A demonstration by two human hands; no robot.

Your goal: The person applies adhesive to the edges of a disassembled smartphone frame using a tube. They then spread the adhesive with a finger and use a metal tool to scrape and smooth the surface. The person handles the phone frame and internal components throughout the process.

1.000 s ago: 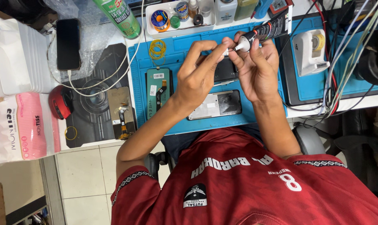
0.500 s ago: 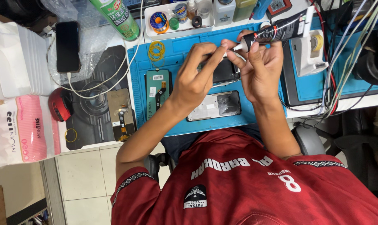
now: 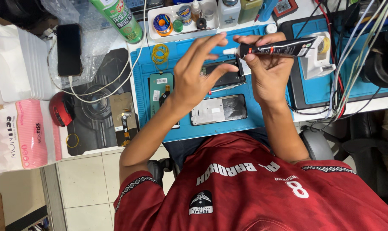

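Note:
My right hand [image 3: 266, 75] is shut on a black glue tube [image 3: 283, 46], held level with its white nozzle [image 3: 230, 51] pointing left. My left hand [image 3: 198, 72] hovers just left of the nozzle with fingers spread and nothing visible in them. Both hands are above a blue work mat [image 3: 262, 115]. A dark phone body [image 3: 224, 77] lies on the mat, partly hidden by my left hand. Nearer to me lies a silver phone frame [image 3: 219, 110]. A green-backed phone part [image 3: 160, 87] sits at the mat's left.
A white tray of small bottles [image 3: 181, 19], a green spray can [image 3: 119, 19] and yellow rubber bands [image 3: 160, 53] are at the back. A black phone [image 3: 69, 49] on a cable, a pink tissue pack [image 3: 23, 137], a white tape dispenser [image 3: 315, 60] and hanging cables [image 3: 348, 64] flank the mat.
My left fingers have come off the nozzle tip and spread apart. The tube has levelled out in my right hand.

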